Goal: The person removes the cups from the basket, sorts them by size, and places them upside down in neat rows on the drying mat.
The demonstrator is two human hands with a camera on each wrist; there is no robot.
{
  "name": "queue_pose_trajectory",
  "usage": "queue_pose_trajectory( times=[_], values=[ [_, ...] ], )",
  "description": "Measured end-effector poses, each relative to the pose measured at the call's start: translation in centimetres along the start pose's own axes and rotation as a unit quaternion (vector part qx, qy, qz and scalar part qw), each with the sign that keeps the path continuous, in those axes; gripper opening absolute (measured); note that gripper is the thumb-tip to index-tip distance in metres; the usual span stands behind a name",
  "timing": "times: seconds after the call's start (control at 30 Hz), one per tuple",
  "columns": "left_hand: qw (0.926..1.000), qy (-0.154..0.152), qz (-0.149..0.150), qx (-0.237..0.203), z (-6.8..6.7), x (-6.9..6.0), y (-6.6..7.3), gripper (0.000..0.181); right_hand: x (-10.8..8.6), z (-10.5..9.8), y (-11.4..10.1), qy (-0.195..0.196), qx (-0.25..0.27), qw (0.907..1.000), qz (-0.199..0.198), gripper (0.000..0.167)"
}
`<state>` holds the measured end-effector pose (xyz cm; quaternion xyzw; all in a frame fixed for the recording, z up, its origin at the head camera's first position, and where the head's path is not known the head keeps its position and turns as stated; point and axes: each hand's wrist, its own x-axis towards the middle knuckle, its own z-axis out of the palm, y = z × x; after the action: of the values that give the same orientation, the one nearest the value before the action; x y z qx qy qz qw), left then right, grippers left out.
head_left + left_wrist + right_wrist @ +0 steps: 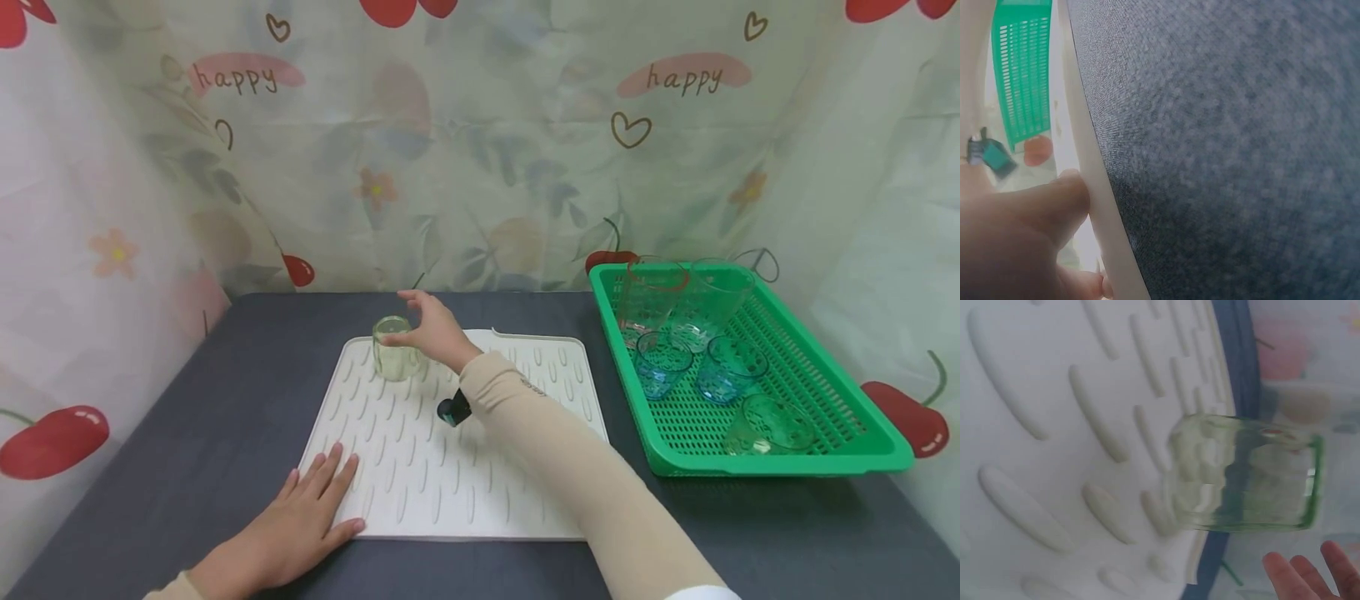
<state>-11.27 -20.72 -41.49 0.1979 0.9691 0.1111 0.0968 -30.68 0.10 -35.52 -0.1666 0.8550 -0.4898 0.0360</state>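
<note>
A pale green clear glass (393, 358) stands upside down at the back left of the white ridged mat (420, 467), its thick base on top. My right hand (437, 330) is just right of it, fingers and thumb spread. In the right wrist view the fingers (1300, 581) are apart from the glass (1244, 475). The head view shows the thumb overlapping the glass's upper part; whether it touches cannot be told. My left hand (303, 521) lies flat with straight fingers over the mat's front left edge. In the left wrist view its thumb (1069, 200) rests at the mat's rim (1100, 206).
At the right, a green perforated basket (780, 465) holds several glasses, including two blue glasses (663, 367) and tall clear ones at its back. A dark grey cloth (225, 400) covers the table. A patterned curtain (487, 167) surrounds its back and sides.
</note>
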Motion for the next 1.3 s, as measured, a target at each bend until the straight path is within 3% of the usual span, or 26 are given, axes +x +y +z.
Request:
queue_pose_trajectory(
  times=[0.17, 0.37, 0.63, 0.9, 1.13, 1.3],
  values=[
    [1.0, 0.002, 0.0, 0.004, 0.1, 0.0, -0.2, 0.083, -1.4, -2.2, -1.9, -0.028, 0.026, 0.9992, -0.007, 0.076],
    [1.0, 0.003, -0.002, 0.001, 0.3, -0.1, -0.3, 0.084, -4.4, -6.4, -4.0, -0.044, 0.032, 0.9977, -0.04, 0.069],
    [0.9999, -0.01, -0.008, -0.006, 0.2, -0.1, -0.3, 0.085, -9.8, -12.3, -4.4, -0.048, 0.027, 0.9953, -0.08, 0.064],
    [0.9998, -0.014, -0.008, -0.011, 0.1, 0.0, 0.0, 0.085, -15.7, -17.2, -2.7, -0.01, 0.017, 0.9961, -0.085, 0.059],
    [0.9998, -0.016, -0.01, -0.01, 0.0, 0.0, 0.1, 0.084, -21.0, -21.7, -0.8, 0.071, -0.006, 0.9925, -0.099, 0.05],
    [0.9999, -0.01, -0.008, -0.009, 0.1, 0.1, 0.0, 0.084, -23.8, -25.0, 1.6, 0.122, 0.031, 0.9863, -0.107, 0.05]
  ],
)
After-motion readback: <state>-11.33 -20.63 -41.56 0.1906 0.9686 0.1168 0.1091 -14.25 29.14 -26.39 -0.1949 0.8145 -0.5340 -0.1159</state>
